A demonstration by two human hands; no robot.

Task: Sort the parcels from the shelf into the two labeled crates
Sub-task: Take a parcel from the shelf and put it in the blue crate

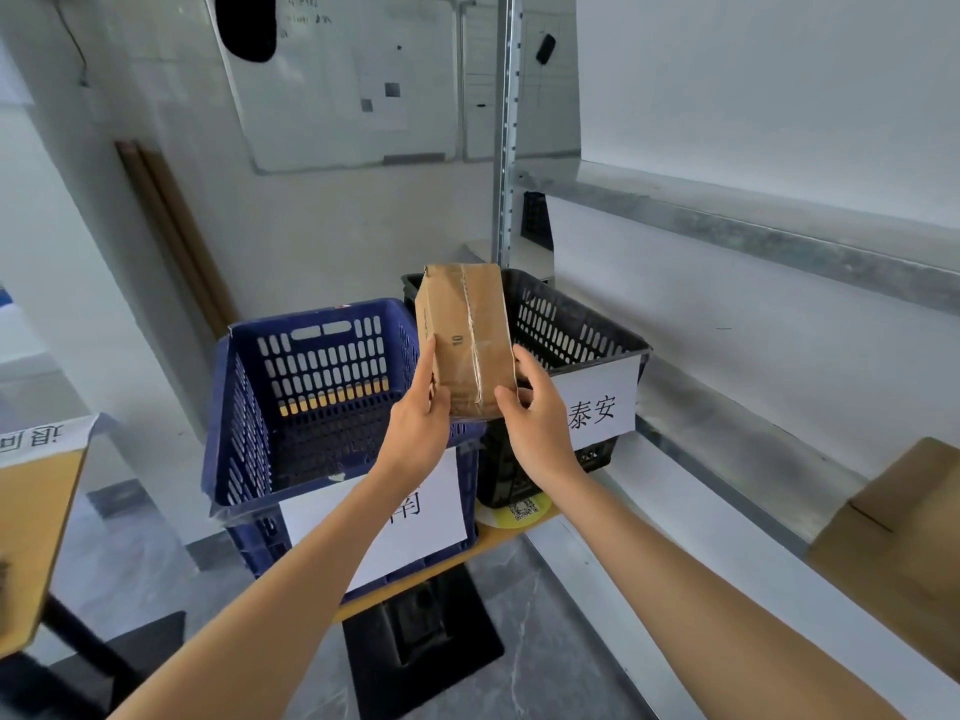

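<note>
Both hands grasp the parcel [465,340] by its lower end, left hand [418,407] at 9 o'clock, right hand [535,413] at 3. Long axis points to 12, parcel sits above the gap: blue crate [311,317] at 9, black crate [566,324] at 3.

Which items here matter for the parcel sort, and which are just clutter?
Job in hand: parcel, held by left hand and right hand; blue crate; black crate; shelf; cardboard box on the shelf, probably a later parcel.

Lying about: whiteboard; side table at left; wooden strips against the wall.
</note>
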